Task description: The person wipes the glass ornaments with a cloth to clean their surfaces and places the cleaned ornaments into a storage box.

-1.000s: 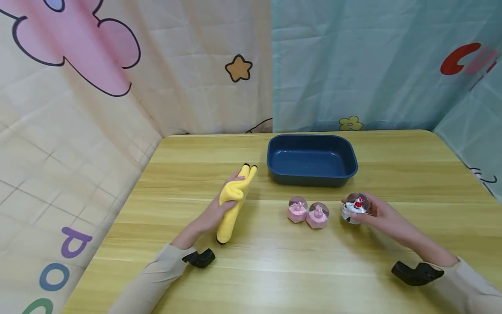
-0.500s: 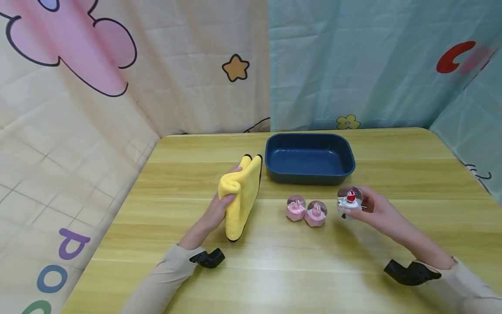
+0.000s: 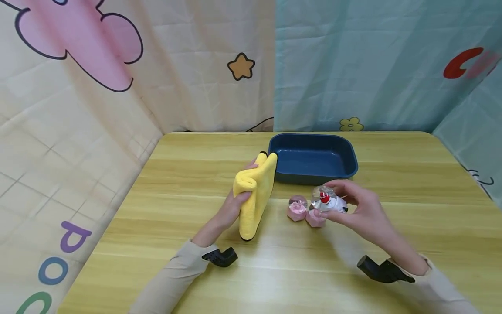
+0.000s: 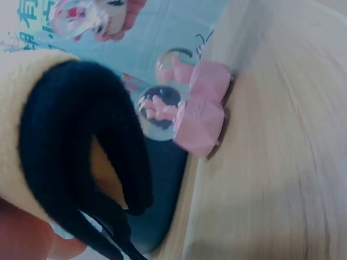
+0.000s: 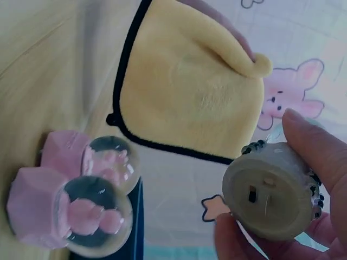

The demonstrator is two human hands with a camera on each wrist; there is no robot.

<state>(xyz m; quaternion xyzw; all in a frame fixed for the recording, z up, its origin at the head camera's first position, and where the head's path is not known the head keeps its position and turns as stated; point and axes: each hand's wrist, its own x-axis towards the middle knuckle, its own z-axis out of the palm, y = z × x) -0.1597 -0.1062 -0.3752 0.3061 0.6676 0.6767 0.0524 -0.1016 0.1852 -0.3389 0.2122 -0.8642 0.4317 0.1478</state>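
My left hand (image 3: 231, 207) grips a folded yellow cloth (image 3: 260, 187) with black edging, held up off the table. In the right wrist view the cloth (image 5: 190, 86) hangs with one flat face showing. My right hand (image 3: 362, 209) pinches a snow globe (image 3: 328, 201) with a white base and a small red-and-white figure inside. It is tilted, dome toward the cloth, and its underside (image 5: 268, 200) faces the right wrist camera. Two pink-based snow globes stand side by side on the table; the left one (image 3: 297, 208) shows whole, while the right one (image 3: 315, 219) is partly hidden behind the held globe.
A dark blue rectangular tub (image 3: 313, 179) stands at the back of the wooden table (image 3: 290, 270), behind the pink globes. Printed curtains (image 3: 204, 87) hang along the table's back and sides.
The right hand has lifted the white-based snow globe off the table, tipped it and carried it left. The left hand has raised the cloth and moved it right, toward the globes.
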